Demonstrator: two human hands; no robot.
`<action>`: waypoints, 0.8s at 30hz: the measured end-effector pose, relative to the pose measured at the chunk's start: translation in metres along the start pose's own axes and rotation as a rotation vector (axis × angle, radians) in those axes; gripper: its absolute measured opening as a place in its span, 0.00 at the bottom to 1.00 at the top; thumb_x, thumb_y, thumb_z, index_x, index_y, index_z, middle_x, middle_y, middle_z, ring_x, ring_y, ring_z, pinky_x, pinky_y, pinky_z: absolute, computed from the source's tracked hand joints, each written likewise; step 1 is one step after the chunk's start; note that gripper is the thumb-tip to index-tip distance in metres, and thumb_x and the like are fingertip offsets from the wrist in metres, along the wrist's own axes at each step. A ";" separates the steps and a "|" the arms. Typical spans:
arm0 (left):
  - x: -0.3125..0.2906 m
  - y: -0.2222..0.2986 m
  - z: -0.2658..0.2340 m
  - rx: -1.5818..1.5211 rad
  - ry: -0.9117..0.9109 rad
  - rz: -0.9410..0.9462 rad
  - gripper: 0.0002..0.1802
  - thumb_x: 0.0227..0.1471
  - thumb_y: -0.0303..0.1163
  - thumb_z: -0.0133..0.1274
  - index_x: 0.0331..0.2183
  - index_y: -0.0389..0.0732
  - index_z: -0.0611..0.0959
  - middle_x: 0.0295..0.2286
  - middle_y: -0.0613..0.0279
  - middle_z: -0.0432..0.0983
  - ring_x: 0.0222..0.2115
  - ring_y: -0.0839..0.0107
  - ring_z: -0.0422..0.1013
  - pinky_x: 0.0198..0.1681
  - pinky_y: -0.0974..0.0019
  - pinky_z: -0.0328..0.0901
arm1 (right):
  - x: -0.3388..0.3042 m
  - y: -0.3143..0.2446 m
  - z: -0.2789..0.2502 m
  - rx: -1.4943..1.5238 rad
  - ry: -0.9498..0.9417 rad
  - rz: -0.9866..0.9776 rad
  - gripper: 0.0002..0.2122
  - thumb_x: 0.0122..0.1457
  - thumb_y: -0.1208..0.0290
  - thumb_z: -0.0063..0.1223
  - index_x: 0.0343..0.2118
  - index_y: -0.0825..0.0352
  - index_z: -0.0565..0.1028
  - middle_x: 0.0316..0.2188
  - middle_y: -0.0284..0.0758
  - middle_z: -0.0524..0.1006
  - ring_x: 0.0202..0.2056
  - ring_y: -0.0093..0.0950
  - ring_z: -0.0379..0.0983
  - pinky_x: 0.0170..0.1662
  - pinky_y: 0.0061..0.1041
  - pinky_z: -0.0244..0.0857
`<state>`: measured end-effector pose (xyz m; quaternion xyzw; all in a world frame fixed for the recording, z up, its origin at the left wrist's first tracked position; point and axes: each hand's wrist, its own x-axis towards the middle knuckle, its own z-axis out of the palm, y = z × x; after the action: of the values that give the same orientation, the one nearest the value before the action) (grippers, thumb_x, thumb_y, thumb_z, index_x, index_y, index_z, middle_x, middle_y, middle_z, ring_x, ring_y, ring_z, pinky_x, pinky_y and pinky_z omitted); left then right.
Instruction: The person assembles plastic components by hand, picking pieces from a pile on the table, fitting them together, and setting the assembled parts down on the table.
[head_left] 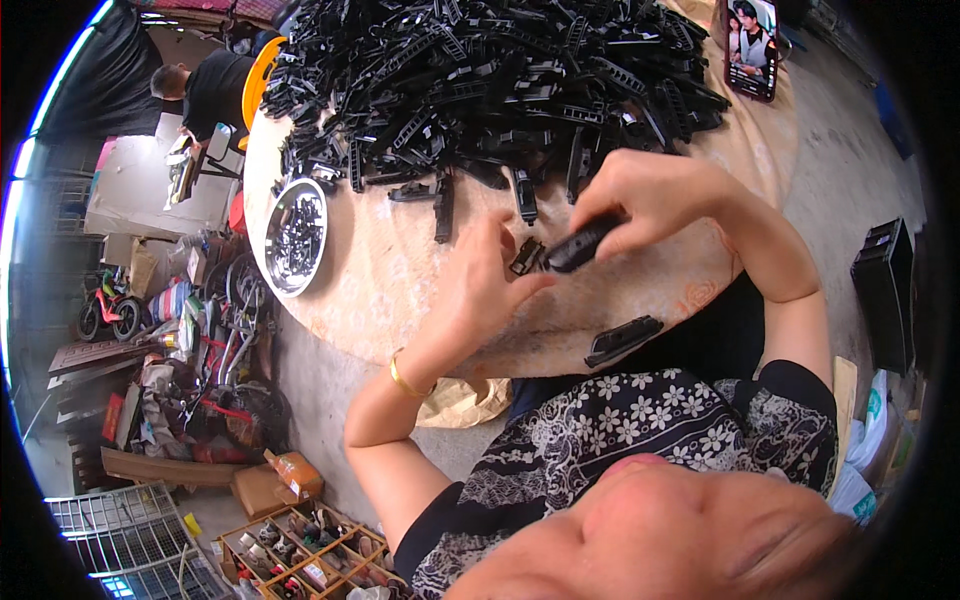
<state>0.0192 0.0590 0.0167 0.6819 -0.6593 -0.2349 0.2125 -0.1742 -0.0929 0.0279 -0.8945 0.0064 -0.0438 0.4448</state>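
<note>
My right hand (650, 195) is closed around a long black plastic part (583, 243), held tilted over the table, its lower end pointing toward my left hand. My left hand (480, 275) is beside it, thumb stretched out and fingers apart. Between the left thumb and fingers shows a small black piece (526, 256); whether the hand touches it or it joins the held part I cannot tell. A separate long black part (622, 341) lies at the table's near edge. Beyond my hands spreads a large heap of black plastic parts (490, 85).
A round table has a peach cloth (370, 290). On its left sits a metal dish (296, 238) of small parts; a phone (751, 50) stands far right. Another person (205, 90) is at the far left. A black crate (882, 295) stands right; a wooden compartment rack (310, 550) is lower left.
</note>
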 end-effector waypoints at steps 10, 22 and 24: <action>-0.016 -0.067 -0.065 0.204 0.596 -0.076 0.10 0.45 0.25 0.54 0.34 0.37 0.78 0.31 0.56 0.73 0.25 0.66 0.71 0.31 0.69 0.67 | 0.009 0.013 0.015 -0.356 0.280 -0.137 0.14 0.46 0.62 0.59 0.30 0.68 0.77 0.25 0.38 0.76 0.30 0.35 0.72 0.34 0.28 0.65; 0.063 -0.101 -0.077 0.725 0.412 0.352 0.14 0.41 0.24 0.52 0.34 0.43 0.81 0.34 0.56 0.71 0.37 0.58 0.67 0.38 0.63 0.65 | 0.039 0.026 0.044 -0.829 0.327 -0.231 0.15 0.43 0.75 0.52 0.38 0.65 0.74 0.42 0.31 0.72 0.43 0.29 0.63 0.44 0.28 0.59; 0.080 -0.099 -0.072 0.699 0.361 0.335 0.13 0.40 0.23 0.52 0.33 0.42 0.80 0.34 0.57 0.70 0.36 0.59 0.66 0.37 0.61 0.65 | 0.036 0.026 0.043 -0.778 0.311 -0.238 0.15 0.42 0.75 0.52 0.37 0.66 0.75 0.42 0.32 0.72 0.42 0.29 0.64 0.43 0.28 0.59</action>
<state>0.1434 -0.0187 0.0121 0.6265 -0.7532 0.1637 0.1157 -0.1339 -0.0764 -0.0160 -0.9728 -0.0135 -0.2234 0.0604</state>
